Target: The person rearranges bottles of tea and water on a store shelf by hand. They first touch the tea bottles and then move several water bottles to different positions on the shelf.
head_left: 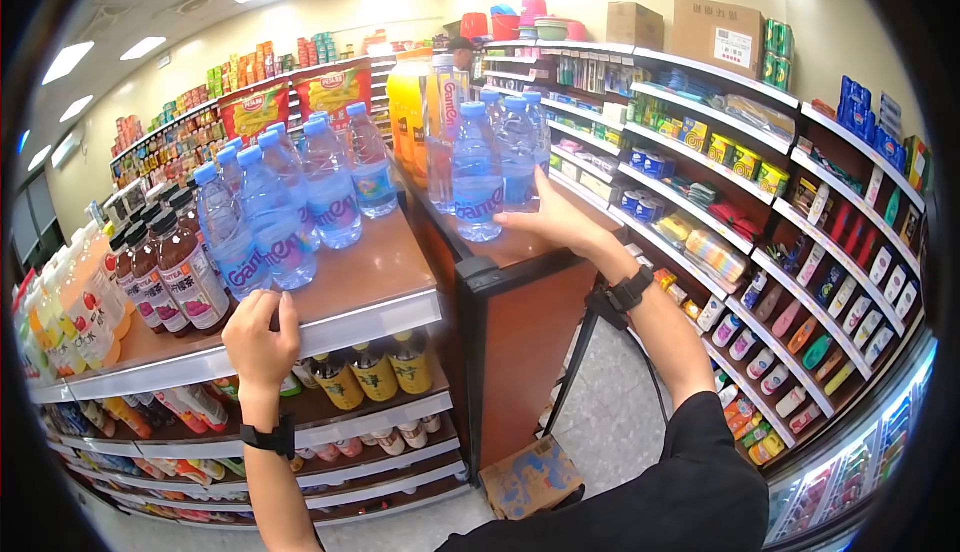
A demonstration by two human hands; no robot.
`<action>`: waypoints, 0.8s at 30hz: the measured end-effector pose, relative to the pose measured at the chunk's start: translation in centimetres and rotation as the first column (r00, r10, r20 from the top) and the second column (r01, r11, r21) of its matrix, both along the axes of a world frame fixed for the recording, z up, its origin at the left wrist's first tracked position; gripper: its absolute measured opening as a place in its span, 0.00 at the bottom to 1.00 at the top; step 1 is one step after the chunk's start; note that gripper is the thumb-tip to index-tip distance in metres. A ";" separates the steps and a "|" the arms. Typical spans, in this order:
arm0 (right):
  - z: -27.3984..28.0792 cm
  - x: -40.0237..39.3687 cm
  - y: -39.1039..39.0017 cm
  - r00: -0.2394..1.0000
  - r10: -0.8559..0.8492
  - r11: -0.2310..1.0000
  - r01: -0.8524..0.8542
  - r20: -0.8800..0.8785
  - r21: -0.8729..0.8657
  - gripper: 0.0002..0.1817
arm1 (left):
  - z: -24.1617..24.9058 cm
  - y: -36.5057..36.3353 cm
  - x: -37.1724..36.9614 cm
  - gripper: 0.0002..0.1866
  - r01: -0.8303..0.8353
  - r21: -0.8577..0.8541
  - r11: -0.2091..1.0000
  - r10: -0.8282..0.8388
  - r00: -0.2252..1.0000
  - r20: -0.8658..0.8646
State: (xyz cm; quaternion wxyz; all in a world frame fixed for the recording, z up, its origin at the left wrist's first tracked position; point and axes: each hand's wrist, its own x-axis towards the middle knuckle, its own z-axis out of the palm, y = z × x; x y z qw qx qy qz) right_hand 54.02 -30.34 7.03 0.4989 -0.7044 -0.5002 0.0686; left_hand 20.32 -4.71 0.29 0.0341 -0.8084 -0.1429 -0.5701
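Note:
Clear water bottles [283,247] with blue caps and purple lettering stand upright in a group on the shelf top. At their base, by the shelf's front edge, is my left hand [262,340], its fingers curled into a fist with nothing visible in it. Another small group of the same bottles stands on the raised counter to the right, with one water bottle [478,177] in front. My right hand [560,214] is cupped round this group from the right. Its thumb lies against the front bottle's lower part, and its fingers are partly hidden along the rear right bottle.
Dark tea bottles [185,277] stand left of the water bottles. Large orange juice bottles [410,112] are behind the right group. A dark wooden panel [520,372] drops below the counter, with a cardboard box [532,477] on the floor. Stocked wall shelves [720,202] line the right.

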 end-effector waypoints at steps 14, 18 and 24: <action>-2.1 2.7 3.1 0.975 -0.135 0.991 0.133 0.179 0.022 0.64 | 0.0 0.0 0.0 0.11 -0.008 0.012 1.000 0.008 1.000 -0.009; -1.4 -0.5 2.6 0.778 -0.491 0.858 0.511 0.391 0.060 0.53 | -0.1 0.1 0.0 0.11 -0.004 0.009 1.000 0.004 1.000 -0.008; -1.3 -2.8 2.6 0.895 -0.252 0.967 0.248 0.367 0.059 0.22 | -0.1 0.1 -0.1 0.11 -0.010 0.011 1.000 0.010 1.000 0.003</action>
